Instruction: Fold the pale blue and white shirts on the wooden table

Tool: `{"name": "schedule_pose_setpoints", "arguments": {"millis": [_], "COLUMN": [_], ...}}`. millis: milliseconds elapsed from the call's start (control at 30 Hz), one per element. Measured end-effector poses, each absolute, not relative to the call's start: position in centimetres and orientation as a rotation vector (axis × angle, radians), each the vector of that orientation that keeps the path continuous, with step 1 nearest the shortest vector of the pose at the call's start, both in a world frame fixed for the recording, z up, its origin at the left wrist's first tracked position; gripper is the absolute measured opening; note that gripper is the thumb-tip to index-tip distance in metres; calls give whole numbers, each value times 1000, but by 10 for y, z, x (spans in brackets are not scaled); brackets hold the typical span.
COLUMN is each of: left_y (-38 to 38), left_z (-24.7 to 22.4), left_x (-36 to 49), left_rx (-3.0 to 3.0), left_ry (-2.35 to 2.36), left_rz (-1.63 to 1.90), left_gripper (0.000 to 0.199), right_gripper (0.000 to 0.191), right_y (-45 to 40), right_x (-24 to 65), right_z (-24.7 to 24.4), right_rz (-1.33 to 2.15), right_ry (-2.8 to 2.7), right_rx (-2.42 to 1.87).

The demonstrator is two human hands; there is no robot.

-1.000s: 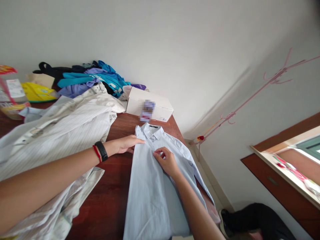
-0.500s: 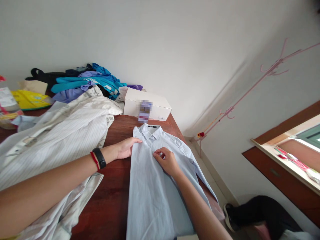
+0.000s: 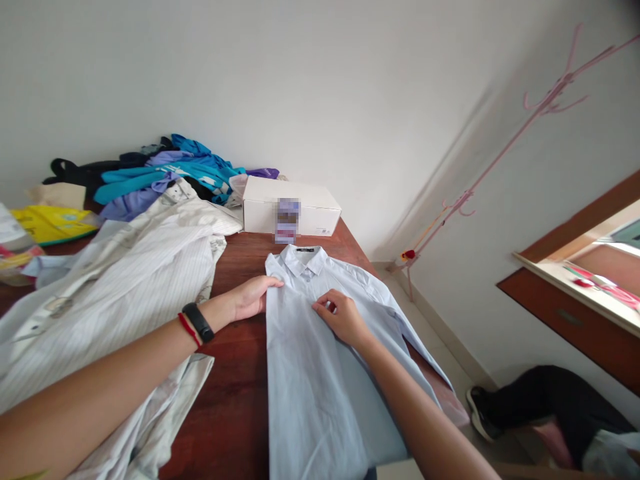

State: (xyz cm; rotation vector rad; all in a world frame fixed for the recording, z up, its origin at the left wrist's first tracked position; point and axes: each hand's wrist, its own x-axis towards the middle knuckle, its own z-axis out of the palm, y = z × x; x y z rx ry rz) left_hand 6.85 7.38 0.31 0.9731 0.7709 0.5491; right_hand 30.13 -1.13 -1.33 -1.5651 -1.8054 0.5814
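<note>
A light blue collared shirt point(image 3: 315, 373) lies front up on the dark red wooden table point(image 3: 230, 380), its collar toward the wall. The shirt's left side is folded in to a straight edge. My left hand point(image 3: 253, 297) grips that edge near the shoulder, thumb on top and fingers underneath. On the upper front of the shirt rests my right hand point(image 3: 343, 317), with thumb and forefinger pinched at the cloth beside the button line. The right sleeve of the shirt hangs toward the table's right edge.
Pale striped garments point(image 3: 150, 267) spread over the left of the table. Behind them are a pile of blue clothes point(image 3: 200, 170) and a yellow packet point(image 3: 53, 223). A white box point(image 3: 310, 207) stands near the wall. At right are a pink coat rack point(image 3: 500, 157) and a person's leg point(image 3: 545, 400).
The view has shifted and tilted slightly. Both hands keep nearly the same hold on the shirt; my right hand sits slightly farther right in the picture.
</note>
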Motion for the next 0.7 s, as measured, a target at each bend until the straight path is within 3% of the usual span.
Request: {"name": "schedule_pose_setpoints", "arguments": {"millis": [600,700], "left_y": [76,76], "left_z": [7,6], "left_x": [66,66], "left_rx": [794,787], "left_ry": [764,738], "left_rz": [498,476], "left_gripper": [29,30], "right_gripper": [9,19], "right_y": [-14,-17], "right_x": [299,298], "right_z": [-10,-9], "right_rz": [574,566], "right_ry": [-1804,-1942], "right_rx": [-1488,-1339]}}
